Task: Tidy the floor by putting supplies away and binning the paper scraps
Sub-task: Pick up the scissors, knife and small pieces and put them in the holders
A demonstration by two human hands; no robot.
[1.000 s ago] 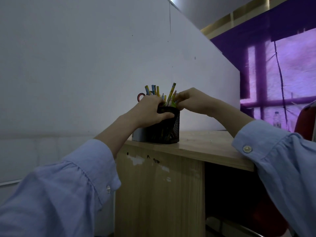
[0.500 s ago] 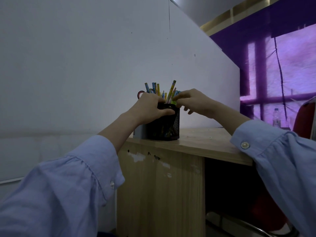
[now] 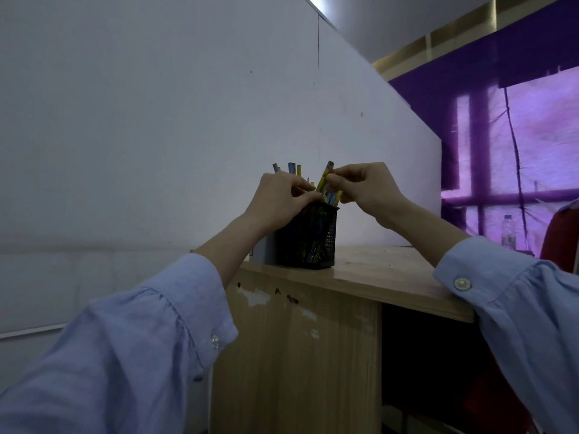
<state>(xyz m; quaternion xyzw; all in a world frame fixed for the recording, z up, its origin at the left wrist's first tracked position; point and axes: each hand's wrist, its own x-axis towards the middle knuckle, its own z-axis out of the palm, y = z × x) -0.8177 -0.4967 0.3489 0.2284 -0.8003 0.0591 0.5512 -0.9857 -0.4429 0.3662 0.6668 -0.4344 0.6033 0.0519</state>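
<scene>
right hand point(image 3: 366, 186) risen, grip pinching yellow pencil point(image 3: 324, 178), left hand point(image 3: 282, 200) curled round mesh holder point(image 3: 313, 242) rim

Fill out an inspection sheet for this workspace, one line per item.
Surface: wooden desk, white scuffs on its front panel.
Job's things: black mesh pen holder upright near the desk's left end, pencils standing in it.
Clutter: grey box behind the holder.
Hands: left hand grips the holder's rim; right hand pinches a yellow pencil.
Cables: thin dark line at the window, perhaps a cable.
Surroundings: white wall, purple window, water bottle, red chair.
</scene>
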